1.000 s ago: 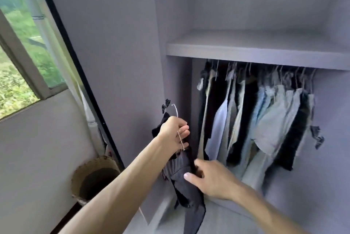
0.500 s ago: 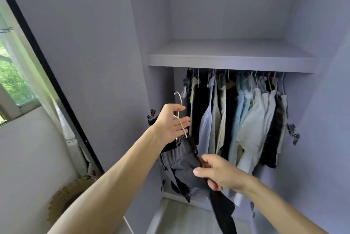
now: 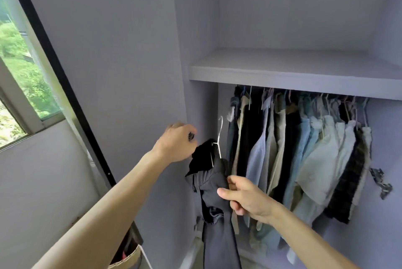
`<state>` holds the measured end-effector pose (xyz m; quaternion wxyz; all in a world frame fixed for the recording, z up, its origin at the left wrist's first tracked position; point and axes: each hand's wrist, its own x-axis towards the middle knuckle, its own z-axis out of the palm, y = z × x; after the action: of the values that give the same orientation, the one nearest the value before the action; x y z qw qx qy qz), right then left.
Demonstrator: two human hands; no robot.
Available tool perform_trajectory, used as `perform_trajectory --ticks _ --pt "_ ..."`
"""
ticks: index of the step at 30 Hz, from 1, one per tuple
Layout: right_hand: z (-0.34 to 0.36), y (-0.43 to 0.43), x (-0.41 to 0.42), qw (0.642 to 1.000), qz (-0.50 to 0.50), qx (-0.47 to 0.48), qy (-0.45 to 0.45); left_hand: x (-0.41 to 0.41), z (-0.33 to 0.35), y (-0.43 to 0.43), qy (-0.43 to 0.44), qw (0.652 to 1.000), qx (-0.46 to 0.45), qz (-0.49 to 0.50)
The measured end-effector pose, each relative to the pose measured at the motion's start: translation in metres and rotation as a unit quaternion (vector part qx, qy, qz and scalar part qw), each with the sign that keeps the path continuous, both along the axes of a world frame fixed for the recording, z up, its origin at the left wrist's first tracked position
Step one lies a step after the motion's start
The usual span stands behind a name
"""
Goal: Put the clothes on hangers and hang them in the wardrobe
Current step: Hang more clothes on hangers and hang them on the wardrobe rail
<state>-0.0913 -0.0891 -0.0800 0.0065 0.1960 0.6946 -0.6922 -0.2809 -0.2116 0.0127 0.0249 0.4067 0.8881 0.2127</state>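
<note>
1. The dark garment (image 3: 214, 183) is draped on a white wire hanger (image 3: 219, 140), just left of the hung clothes (image 3: 304, 149).
2. Your right hand (image 3: 245, 199) pinches its fabric.
3. Your left hand (image 3: 176, 143) is curled beside the garment's top; whether it grips anything cannot be told.

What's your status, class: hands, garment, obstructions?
Left hand curled beside white wire hanger, grip unclear. Right hand pinches dark grey garment, hook not yet hung. Hanging clothes packed close alongside.

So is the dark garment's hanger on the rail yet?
No: the hook of the hanger is in open air, left of the hung clothes, while the right hand grips the dark garment.
</note>
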Motion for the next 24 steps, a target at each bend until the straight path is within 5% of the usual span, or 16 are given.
perform_trajectory --ticks 4,9,13,24 --pt "-0.01 0.027 -0.044 1.0 0.023 0.008 0.005 -0.043 0.006 0.009 0.27 0.953 -0.128 0.054" --pt "-0.014 0.067 -0.106 0.998 -0.018 -0.057 0.024 -0.102 0.022 0.032 0.422 0.887 -0.144 0.117" --pt "-0.015 0.099 -0.154 0.995 -0.044 -0.086 0.032 -0.144 0.02 0.038 0.503 0.838 -0.141 0.155" --pt "-0.006 0.168 -0.273 0.986 -0.13 -0.082 0.062 -0.177 -0.008 0.072 0.564 0.798 -0.137 0.162"
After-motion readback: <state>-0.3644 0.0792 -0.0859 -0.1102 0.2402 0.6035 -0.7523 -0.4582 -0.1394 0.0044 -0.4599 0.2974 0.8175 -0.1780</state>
